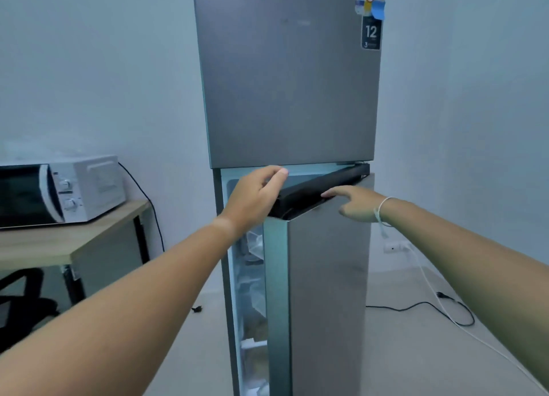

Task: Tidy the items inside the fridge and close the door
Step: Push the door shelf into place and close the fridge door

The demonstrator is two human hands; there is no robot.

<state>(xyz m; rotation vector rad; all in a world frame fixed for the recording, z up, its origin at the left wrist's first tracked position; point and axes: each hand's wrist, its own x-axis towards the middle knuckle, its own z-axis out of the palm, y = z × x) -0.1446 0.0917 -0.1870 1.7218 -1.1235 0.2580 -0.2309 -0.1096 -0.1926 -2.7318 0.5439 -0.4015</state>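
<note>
A tall grey fridge stands in front of me with its upper door (285,84) closed. Its lower door (326,291) is hinged on the right and stands partly ajar. Through the narrow gap I see lit shelves (252,291) with pale bags and packets, too hidden to name. My left hand (255,193) curls over the left corner of the lower door's black top edge (315,188). Further right, my right hand (356,202) lies with fingers spread, its fingertips touching that same top edge.
A white microwave (59,190) sits on a wooden table (59,244) at the left, with a black chair (23,300) below it. Black and white cables (445,309) trail over the floor at the right, under a wall socket (392,247).
</note>
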